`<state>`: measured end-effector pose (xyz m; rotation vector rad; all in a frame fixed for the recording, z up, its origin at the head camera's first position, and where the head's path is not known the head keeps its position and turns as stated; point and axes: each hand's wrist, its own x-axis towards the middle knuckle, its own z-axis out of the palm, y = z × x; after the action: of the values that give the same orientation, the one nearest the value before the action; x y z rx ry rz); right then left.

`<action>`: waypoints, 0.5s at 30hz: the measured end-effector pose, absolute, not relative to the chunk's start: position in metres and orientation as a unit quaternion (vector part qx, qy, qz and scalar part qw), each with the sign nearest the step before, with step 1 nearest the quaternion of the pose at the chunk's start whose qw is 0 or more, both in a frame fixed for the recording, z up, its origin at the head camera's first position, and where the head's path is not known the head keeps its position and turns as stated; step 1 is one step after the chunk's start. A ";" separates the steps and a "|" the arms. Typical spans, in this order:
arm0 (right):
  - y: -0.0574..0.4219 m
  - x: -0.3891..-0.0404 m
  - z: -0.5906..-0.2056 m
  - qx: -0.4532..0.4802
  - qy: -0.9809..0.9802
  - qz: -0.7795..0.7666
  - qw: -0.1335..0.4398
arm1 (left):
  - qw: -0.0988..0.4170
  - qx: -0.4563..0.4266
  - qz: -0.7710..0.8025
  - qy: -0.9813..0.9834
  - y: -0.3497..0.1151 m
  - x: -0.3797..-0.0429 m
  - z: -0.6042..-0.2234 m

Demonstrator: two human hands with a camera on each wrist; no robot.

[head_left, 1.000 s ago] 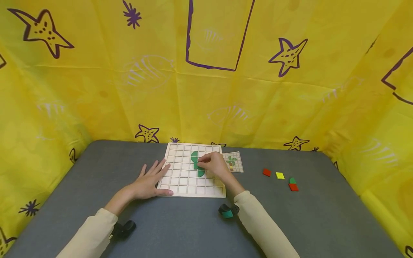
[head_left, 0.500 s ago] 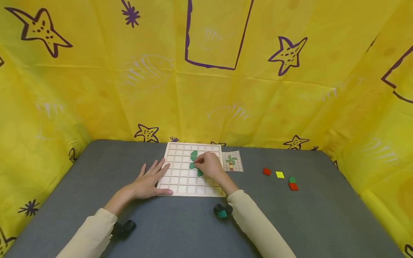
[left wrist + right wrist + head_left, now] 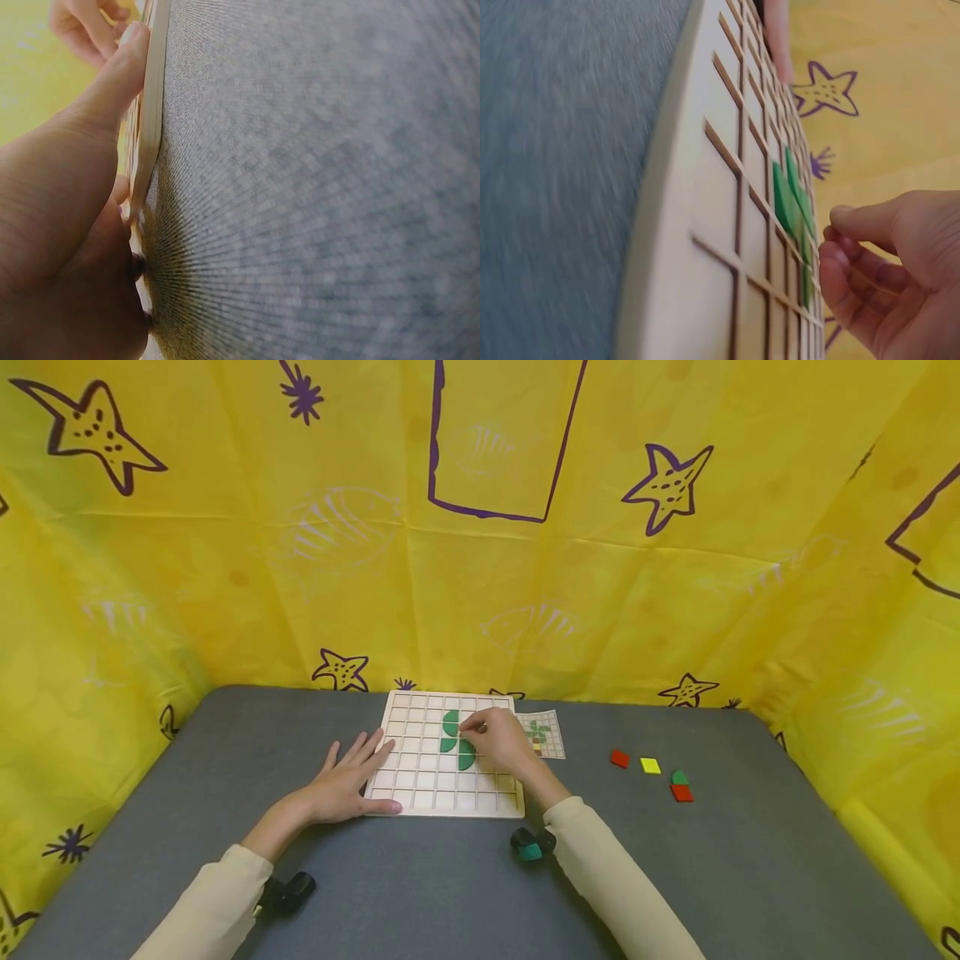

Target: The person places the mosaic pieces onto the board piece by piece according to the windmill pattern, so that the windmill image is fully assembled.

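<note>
A pale wooden grid board (image 3: 420, 782) lies on the table. My left hand (image 3: 341, 787) rests on its left edge, fingers spread, with the thumb (image 3: 127, 67) along the near edge. Green rounded tiles sit in its cells: an upper pair (image 3: 450, 722), a single tile (image 3: 447, 745) below it, and a lower piece (image 3: 467, 758) partly covered by my right hand. My right hand (image 3: 497, 741) hovers over the board right of these tiles. In the right wrist view its fingers (image 3: 840, 277) are curled, thumb close to the index finger, with nothing visible between them.
A printed pattern card (image 3: 557, 739) lies against the board's right side. Farther right are a red tile (image 3: 619, 759), a yellow tile (image 3: 650, 766), a green tile (image 3: 679, 777) and another red tile (image 3: 682, 793). A yellow cloth (image 3: 480, 568) hangs behind the table.
My right hand shifted left, then drew back to the right, uncovering the single green tile in its cell left of the lower piece. My left hand stayed in place.
</note>
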<state>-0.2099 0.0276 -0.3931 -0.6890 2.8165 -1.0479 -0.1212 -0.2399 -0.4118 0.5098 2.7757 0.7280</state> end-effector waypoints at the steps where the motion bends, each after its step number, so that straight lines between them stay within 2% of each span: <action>1: 0.031 -0.211 -0.391 -0.222 0.914 -0.339 0.030 | 0.112 0.175 0.248 0.946 -0.240 -0.121 -0.411; 15: 0.088 -0.219 -0.377 -0.209 0.930 -0.300 -0.012 | 0.098 0.180 0.249 0.947 -0.240 -0.121 -0.413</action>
<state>-0.2186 0.0879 -0.3769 -0.6633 2.9464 -0.9510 -0.1208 -0.2404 -0.4128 0.5332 2.8006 0.7358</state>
